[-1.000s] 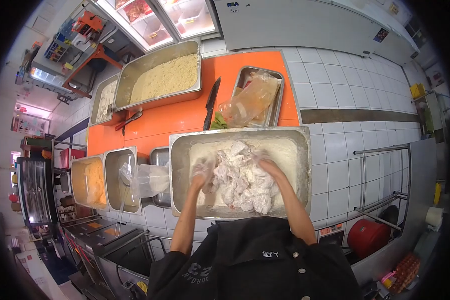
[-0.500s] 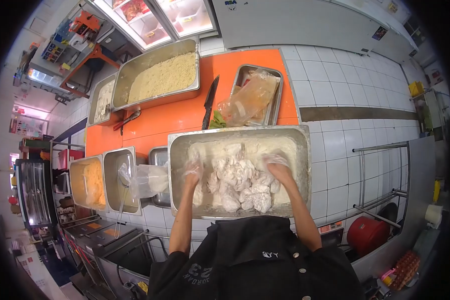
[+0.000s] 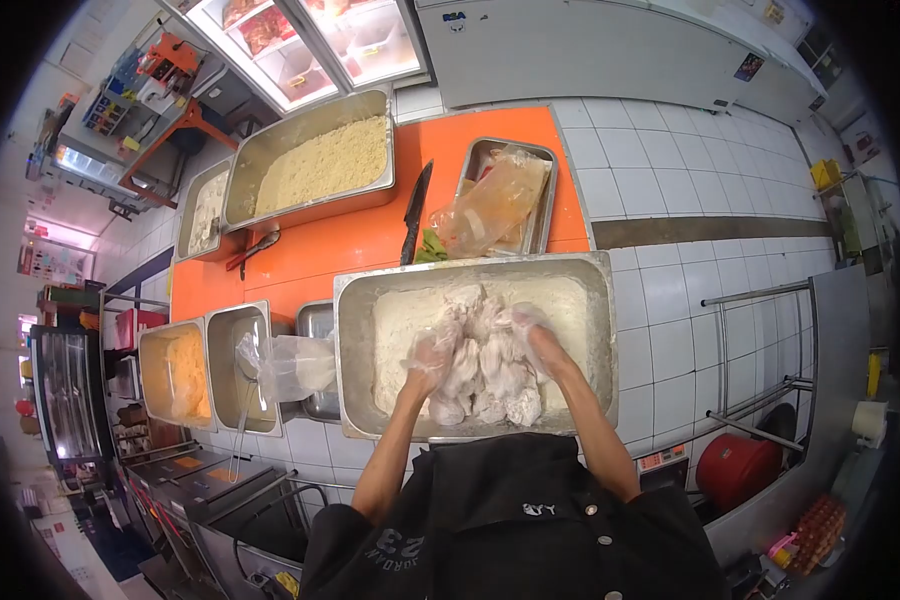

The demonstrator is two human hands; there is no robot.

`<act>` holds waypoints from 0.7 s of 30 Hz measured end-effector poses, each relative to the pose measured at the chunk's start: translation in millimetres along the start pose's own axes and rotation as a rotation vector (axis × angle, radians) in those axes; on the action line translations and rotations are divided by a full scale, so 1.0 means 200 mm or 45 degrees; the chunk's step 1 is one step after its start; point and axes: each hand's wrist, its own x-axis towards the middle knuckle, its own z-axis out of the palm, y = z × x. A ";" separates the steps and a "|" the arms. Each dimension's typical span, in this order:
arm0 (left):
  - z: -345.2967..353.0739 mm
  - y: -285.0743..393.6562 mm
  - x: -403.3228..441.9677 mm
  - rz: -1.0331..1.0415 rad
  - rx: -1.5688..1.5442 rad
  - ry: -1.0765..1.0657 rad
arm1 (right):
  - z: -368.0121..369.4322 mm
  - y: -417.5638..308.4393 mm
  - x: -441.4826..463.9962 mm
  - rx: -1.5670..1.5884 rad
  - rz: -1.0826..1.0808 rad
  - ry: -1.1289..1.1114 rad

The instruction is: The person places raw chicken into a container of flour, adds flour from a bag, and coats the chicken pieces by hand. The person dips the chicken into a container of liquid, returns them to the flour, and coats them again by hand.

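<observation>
Pale, flour-coated pieces that look like chicken (image 3: pixel 492 375) are heaped in the middle of a deep metal pan (image 3: pixel 351 340), with loose white flour (image 3: pixel 395 310) around them. My left hand (image 3: pixel 435 352), in a clear plastic glove, presses in on the left side of the heap, fingers curved over the pieces. From the right, my right hand (image 3: pixel 532 335), gloved the same way, cups the other side. The heap is squeezed between both hands. Flour and motion blur partly hide the fingertips.
Behind the pan, an orange table (image 3: pixel 320 235) holds a knife (image 3: pixel 417 212), red-handled tongs (image 3: pixel 254 250), a tray with a plastic bag (image 3: pixel 495 205) and a crumb-filled pan (image 3: pixel 325 165). Left stand an orange-filled pan (image 3: pixel 187 365) and a strainer (image 3: pixel 242 400). A red pot (image 3: pixel 735 470) sits right.
Both hands have moved inward from the pan's sides onto the pieces. The heap is now drawn together, narrower, with flour showing at its left and right.
</observation>
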 end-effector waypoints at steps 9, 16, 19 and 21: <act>-0.04 0.69 -0.23 0.278 -0.514 0.236 | 0.17 0.06 -0.01 0.816 -0.254 -0.245; 0.26 0.54 -0.17 0.525 -0.030 0.394 | 0.20 0.10 0.19 0.890 -0.224 -0.261; 0.16 0.57 -0.21 0.471 -0.318 0.296 | 0.18 0.09 0.22 0.895 -0.227 -0.262; 0.12 0.65 -0.27 0.480 -0.430 0.364 | 0.16 0.08 0.22 0.901 -0.218 -0.268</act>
